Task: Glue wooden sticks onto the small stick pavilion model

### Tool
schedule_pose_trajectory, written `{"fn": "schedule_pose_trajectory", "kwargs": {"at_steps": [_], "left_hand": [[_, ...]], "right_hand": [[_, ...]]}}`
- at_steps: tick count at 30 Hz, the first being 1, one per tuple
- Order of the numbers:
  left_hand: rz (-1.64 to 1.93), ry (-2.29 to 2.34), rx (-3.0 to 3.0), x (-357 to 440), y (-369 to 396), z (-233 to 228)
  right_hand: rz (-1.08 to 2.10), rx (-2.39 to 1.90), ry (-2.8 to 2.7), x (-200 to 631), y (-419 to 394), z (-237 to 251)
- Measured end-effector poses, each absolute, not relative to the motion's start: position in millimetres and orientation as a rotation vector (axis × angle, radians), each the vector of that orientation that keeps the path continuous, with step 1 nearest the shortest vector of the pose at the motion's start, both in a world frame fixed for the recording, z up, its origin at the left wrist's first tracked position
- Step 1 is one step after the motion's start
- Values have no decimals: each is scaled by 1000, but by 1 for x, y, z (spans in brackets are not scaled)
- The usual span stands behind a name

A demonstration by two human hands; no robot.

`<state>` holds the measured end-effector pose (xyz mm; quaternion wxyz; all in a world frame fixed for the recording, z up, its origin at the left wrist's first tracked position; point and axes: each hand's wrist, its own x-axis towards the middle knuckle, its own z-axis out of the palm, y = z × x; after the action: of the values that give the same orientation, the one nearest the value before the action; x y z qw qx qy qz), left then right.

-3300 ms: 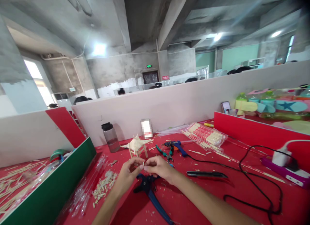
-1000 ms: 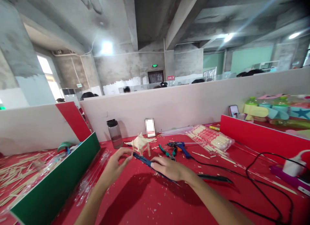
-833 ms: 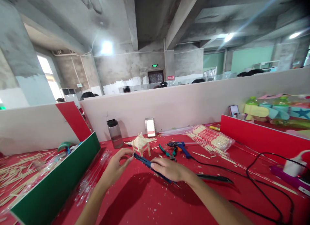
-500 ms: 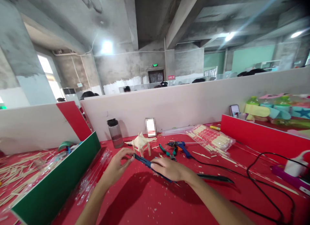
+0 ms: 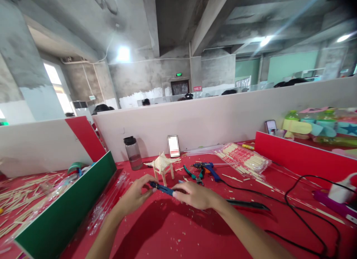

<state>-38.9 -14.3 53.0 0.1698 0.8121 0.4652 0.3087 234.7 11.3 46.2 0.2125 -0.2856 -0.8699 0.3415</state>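
My right hand (image 5: 195, 195) grips the handles of blue cutting pliers (image 5: 162, 188), whose jaws point left over the red table (image 5: 178, 229). At those jaws my left hand (image 5: 136, 194) pinches something very small; what it is cannot be made out. Just behind both hands stands a small stick-built model with legs and a fan-shaped top (image 5: 162, 165).
A dark-capped water bottle (image 5: 133, 153) stands at the back wall. Green-handled pliers (image 5: 193, 174), a blue glue gun (image 5: 206, 168) with a black cable (image 5: 306, 210), and bagged wooden sticks (image 5: 242, 160) lie to the right. A green divider (image 5: 69, 210) borders the left.
Since 3.3 s ago my right hand has picked the blue pliers up from the table. In the last second both hands edged closer together at the jaws.
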Motion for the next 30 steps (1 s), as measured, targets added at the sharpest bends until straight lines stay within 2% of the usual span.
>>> {"fn": "schedule_pose_trajectory", "kwargs": {"at_steps": [30], "left_hand": [[864,1330,2283,-44,-18,57]], "right_hand": [[884,-792,-2420,232,12,43]]}}
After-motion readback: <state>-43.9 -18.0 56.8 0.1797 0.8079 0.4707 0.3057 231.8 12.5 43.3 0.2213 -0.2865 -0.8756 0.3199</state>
